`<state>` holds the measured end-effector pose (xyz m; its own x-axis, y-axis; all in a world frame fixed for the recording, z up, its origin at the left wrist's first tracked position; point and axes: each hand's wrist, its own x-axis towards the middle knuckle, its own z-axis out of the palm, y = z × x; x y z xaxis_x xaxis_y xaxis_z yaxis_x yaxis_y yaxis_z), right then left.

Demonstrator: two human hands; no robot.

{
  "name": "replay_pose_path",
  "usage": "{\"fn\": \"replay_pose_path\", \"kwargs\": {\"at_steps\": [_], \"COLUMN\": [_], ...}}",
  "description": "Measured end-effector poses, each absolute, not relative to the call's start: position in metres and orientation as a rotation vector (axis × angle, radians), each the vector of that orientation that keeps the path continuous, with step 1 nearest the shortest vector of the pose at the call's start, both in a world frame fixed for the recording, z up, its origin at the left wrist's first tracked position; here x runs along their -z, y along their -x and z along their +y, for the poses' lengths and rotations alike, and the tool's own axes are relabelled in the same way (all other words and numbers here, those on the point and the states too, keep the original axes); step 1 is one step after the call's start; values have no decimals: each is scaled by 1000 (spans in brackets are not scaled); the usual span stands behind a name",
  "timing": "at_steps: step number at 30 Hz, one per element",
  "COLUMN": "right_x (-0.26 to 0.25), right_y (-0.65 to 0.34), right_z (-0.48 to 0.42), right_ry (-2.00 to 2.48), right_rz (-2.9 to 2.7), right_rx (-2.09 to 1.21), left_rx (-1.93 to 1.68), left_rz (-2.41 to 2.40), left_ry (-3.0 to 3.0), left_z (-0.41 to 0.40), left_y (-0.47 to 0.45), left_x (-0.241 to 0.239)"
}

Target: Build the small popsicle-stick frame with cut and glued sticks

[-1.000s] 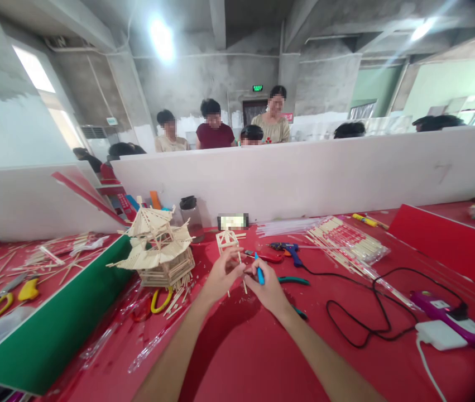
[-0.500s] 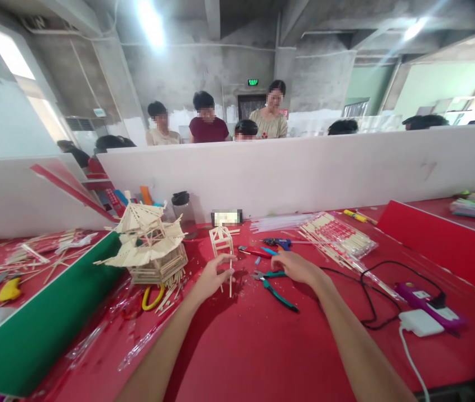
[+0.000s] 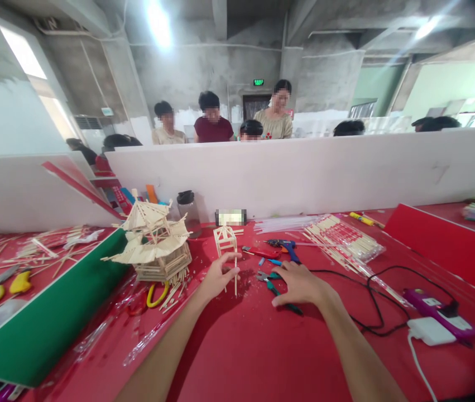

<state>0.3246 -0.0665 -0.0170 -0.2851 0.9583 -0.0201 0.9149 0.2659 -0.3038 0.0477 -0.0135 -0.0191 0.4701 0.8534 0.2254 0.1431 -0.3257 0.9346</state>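
Observation:
My left hand is closed around one leg of a small open frame of wooden sticks, which stands upright with thin legs and a cross-braced top. My right hand has its fingers spread and curved over green-handled cutting pliers; part of the handles is hidden under it, and whether it touches them I cannot tell. Just beyond its fingertips lie a blue pen-like thing and a red-handled tool. A blue glue gun rests behind them.
A tiered stick pavilion stands left, with yellow-handled scissors by its base. Beyond are a dark-lidded jar, a phone-like device and bagged sticks. Black cable runs to a purple power strip. White partition behind; people beyond.
My right hand has moved nearer me and spread its fingers over the pliers, away from the blue pen-like thing. My left hand keeps its hold on the stick frame. The view shifted slightly.

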Motion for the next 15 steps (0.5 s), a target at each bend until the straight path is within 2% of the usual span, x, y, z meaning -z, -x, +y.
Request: {"fn": "replay_pose_path", "kwargs": {"at_steps": [6,15], "right_x": [13,1], "right_y": [-314,-309], "right_z": [-66,-60], "right_ry": [1758,1294], "right_rz": [-2403,-2122], "right_rx": [-272,-678], "left_rx": [-942,-904], "left_rz": [836,740], "left_ry": [-1761,-1803], "left_z": [-14,-15], "left_y": [-47,-45], "left_x": [17,15]}}
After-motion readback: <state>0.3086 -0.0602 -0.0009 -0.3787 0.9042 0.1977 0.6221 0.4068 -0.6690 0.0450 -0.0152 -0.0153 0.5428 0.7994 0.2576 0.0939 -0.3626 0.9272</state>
